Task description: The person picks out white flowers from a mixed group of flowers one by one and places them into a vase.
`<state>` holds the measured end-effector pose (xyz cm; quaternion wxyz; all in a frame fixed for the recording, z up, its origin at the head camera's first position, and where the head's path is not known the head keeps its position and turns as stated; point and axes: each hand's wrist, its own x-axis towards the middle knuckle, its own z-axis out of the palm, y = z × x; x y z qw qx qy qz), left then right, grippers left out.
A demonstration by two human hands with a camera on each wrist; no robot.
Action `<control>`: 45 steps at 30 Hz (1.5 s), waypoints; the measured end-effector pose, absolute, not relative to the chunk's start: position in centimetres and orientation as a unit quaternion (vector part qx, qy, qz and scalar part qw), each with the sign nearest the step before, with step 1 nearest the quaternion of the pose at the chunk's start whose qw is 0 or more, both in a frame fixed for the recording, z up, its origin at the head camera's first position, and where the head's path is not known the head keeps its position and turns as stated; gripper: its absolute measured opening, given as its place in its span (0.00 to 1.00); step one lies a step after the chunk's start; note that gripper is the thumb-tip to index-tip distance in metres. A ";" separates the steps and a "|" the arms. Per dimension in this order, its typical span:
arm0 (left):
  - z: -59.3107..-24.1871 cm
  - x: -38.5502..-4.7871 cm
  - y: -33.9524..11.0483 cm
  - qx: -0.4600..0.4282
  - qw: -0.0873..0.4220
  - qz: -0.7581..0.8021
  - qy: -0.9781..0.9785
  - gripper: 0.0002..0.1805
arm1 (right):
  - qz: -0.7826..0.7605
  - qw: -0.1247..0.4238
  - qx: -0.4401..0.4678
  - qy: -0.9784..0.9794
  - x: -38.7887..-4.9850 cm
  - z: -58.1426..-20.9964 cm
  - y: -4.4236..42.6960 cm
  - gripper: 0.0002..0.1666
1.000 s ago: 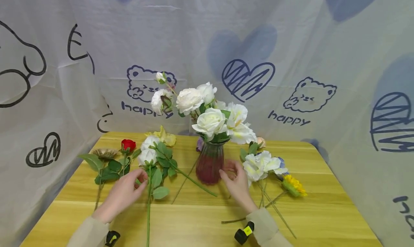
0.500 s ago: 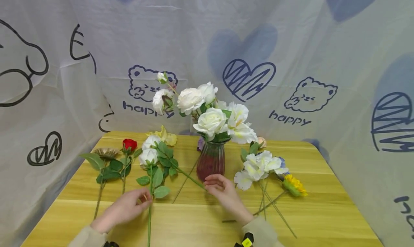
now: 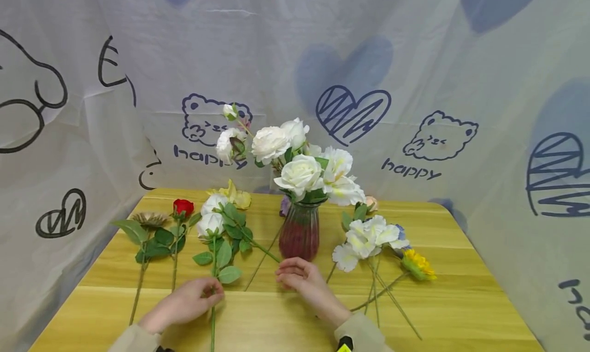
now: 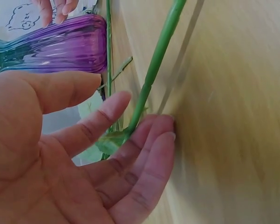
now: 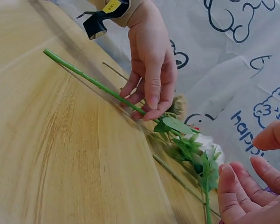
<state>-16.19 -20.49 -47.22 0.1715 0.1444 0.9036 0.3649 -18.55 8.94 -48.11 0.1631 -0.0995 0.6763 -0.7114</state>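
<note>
In the head view my left hand (image 3: 191, 299) is at the lower green stem (image 3: 213, 321) of a white rose (image 3: 211, 224) lying on the table. The left wrist view shows the fingertips touching the stem (image 4: 159, 51) beside a leaf, with the thumb standing apart from it. My right hand (image 3: 310, 286) hovers in front of the ribbed glass vase (image 3: 299, 234), fingers loosely bent and holding nothing. A second white rose's stem (image 3: 266, 250) ends near those fingers. White roses and a white iris (image 3: 338, 178) stand in the vase.
Left of the white roses lie a red rose (image 3: 183, 207) and a brownish flower (image 3: 149, 219). To the right are white irises (image 3: 369, 236) and a sunflower (image 3: 418, 264) with crossing stems. A yellow flower (image 3: 236, 195) lies behind. A printed curtain (image 3: 286, 49) encloses the table (image 3: 438, 311).
My left hand has slid down along the rose stem toward the table's front. My right hand has moved from the vase's right side to the left and nearer.
</note>
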 end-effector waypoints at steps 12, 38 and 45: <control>-48.1 -16.4 -20.7 0.118 0.133 0.432 0.884 0.06 | -0.712 0.166 -0.093 0.676 -18.5 -48.2 8.7 0.23; -47.6 -15.8 -21.4 -0.062 0.084 0.625 0.774 0.31 | -0.620 -0.182 -0.060 0.761 -22.3 -48.1 11.6 0.28; -46.7 -16.0 -21.9 -0.042 0.069 0.605 0.792 0.35 | -0.588 -0.154 -0.074 0.791 -23.9 -47.6 11.9 0.41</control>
